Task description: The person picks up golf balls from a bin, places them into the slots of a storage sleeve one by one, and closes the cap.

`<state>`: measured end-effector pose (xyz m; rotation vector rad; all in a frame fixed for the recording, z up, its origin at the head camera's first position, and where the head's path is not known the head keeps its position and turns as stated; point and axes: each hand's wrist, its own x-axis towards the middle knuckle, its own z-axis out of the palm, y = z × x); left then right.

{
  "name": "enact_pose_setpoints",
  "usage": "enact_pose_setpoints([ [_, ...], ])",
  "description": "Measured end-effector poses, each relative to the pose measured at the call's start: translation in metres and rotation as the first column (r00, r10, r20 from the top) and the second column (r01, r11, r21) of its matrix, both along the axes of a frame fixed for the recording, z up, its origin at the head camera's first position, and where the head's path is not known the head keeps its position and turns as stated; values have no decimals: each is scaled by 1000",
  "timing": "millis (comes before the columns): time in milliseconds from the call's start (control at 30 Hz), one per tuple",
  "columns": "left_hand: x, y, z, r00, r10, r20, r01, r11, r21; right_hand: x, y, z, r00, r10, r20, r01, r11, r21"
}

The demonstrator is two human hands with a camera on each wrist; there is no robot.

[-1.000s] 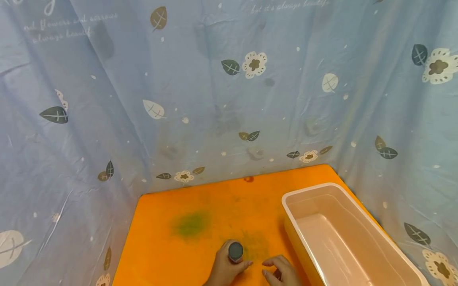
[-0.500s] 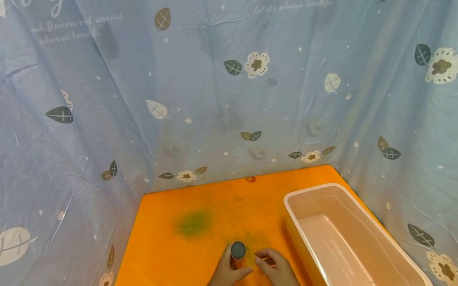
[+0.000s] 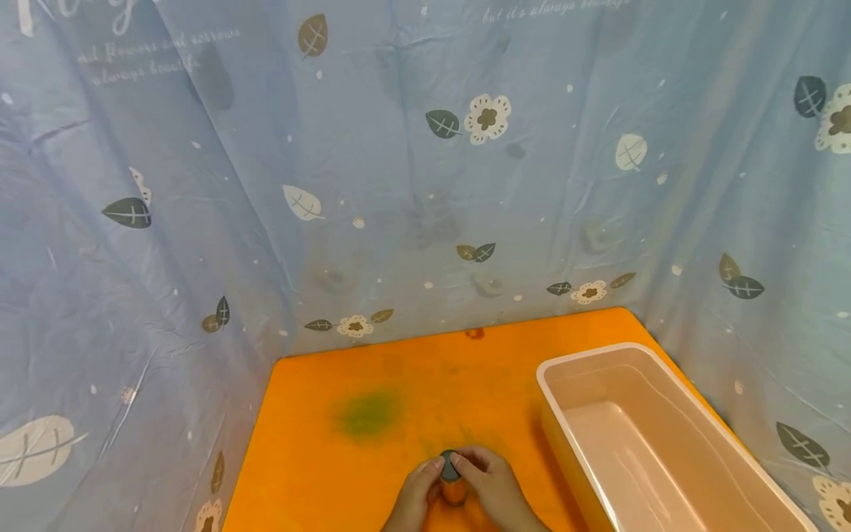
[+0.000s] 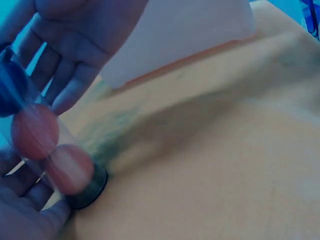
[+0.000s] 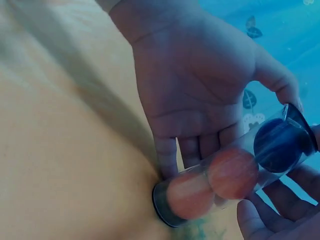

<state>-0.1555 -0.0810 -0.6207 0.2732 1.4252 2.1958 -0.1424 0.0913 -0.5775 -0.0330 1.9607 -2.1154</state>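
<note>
A clear tube (image 3: 454, 490) of balls stands on the orange table between both hands, its dark cap (image 3: 450, 465) uppermost. Two orange-red balls (image 4: 35, 132) and one dark blue ball (image 5: 281, 145) show through its wall, the blue one at the capped top. A second dark cap (image 4: 92, 192) closes the lower end. My left hand (image 3: 414, 493) holds the tube from the left, thumb at the top cap. From the other side my right hand (image 3: 497, 489) grips the top, thumb on the cap. Some fingertips are hidden behind the tube.
A deep pale pink plastic bin (image 3: 577, 443) stands at the table's right side. Blue curtains (image 3: 399, 162) with leaves and flowers hang behind and at both sides. A green stain (image 3: 368, 414) marks the orange table (image 3: 312, 473).
My right hand has come left from beside the tube and now grips its top. The left thumb has moved up to the cap. The head view has turned slightly left.
</note>
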Motion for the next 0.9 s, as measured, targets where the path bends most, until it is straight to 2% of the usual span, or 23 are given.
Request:
enact_pose_setpoints([
  [67,-1,0,1,998,47,-45,-52,992,-118,2,-1,0,1000,-6,-7,6,1000,-1],
  [133,-1,0,2,995,69,-73,-82,978,-192,4,-1,1,1000,-8,-14,8,1000,-1],
  [233,2,0,3,990,56,-130,-86,968,-234,9,1,1,1000,-3,-6,3,1000,4],
  [433,-1,-5,10,966,-22,-257,-35,976,-217,11,0,3,999,7,-34,-7,1000,-5],
  [500,-4,-7,11,970,-40,-239,-6,982,-189,10,-2,4,999,4,-51,-5,1000,-14],
  [600,-5,-10,8,977,-37,-212,-3,983,-186,9,-4,4,998,2,-55,-1,1000,9],
  [700,-4,-11,5,986,-7,-168,-26,981,-191,8,-6,4,997,0,-72,4,998,59],
  [900,0,-13,4,983,25,-183,-69,969,-237,5,-6,3,993,33,-112,-23,996,91],
])
